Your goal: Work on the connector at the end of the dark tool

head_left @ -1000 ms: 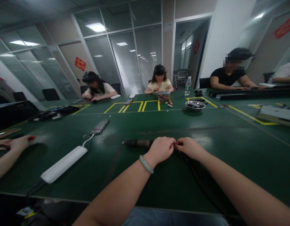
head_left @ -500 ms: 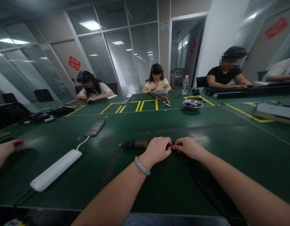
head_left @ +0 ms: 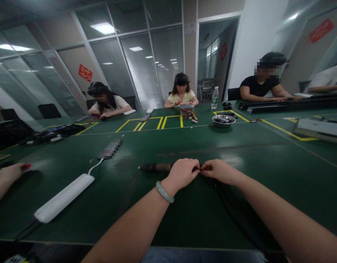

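A dark cylindrical tool (head_left: 160, 167) with a brownish middle and a small metal tip at its left end lies on the green table (head_left: 146, 219). My left hand (head_left: 184, 171), a bracelet on its wrist, is closed over the tool's right end. Just to the right, my right hand (head_left: 220, 171) has its fingers pinched together, its fingertips close to those of my left. What lies between the fingertips is too small and hidden to tell. A black cable (head_left: 231, 215) runs from below my right hand toward the table's front edge.
On the left lie a white power bank (head_left: 64, 198) with a cable to a phone (head_left: 110, 149), and another person's hand (head_left: 11, 174). Farther back are a metal bowl (head_left: 223, 121), a bottle (head_left: 214, 98), a wired box (head_left: 187, 107) and several people.
Both hands keep nearly the same place and pose. The other person's hand at the left has shifted slightly to the right. The view has moved a little.
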A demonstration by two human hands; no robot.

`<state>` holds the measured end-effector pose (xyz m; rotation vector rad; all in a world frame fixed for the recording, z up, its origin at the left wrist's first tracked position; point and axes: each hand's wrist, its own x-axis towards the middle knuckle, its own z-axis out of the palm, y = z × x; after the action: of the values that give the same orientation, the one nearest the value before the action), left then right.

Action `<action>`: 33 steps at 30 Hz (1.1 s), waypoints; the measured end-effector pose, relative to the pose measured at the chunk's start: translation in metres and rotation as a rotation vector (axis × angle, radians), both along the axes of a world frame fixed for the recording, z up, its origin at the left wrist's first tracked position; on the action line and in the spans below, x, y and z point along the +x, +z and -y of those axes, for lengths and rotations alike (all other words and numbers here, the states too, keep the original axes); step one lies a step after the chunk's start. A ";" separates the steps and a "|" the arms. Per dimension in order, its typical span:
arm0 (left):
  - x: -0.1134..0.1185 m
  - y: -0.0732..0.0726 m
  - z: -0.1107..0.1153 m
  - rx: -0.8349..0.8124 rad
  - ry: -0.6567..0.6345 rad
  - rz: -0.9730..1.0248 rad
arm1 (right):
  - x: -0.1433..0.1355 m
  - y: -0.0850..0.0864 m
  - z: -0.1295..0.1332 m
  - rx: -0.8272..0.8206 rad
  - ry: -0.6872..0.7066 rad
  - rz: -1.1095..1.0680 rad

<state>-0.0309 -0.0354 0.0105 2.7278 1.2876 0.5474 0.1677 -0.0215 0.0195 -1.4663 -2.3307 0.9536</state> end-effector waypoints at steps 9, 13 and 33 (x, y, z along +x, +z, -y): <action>0.001 0.003 0.001 -0.013 0.012 -0.034 | -0.001 -0.001 0.001 -0.046 -0.082 0.013; 0.001 0.005 0.002 -0.014 0.008 -0.038 | -0.003 -0.003 0.001 -0.016 -0.153 0.060; 0.001 0.005 0.002 -0.024 -0.002 -0.018 | -0.001 -0.003 0.000 0.008 -0.119 0.055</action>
<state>-0.0303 -0.0378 0.0152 2.7210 1.2863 0.5051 0.1668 -0.0211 0.0168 -1.6276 -2.2518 0.8827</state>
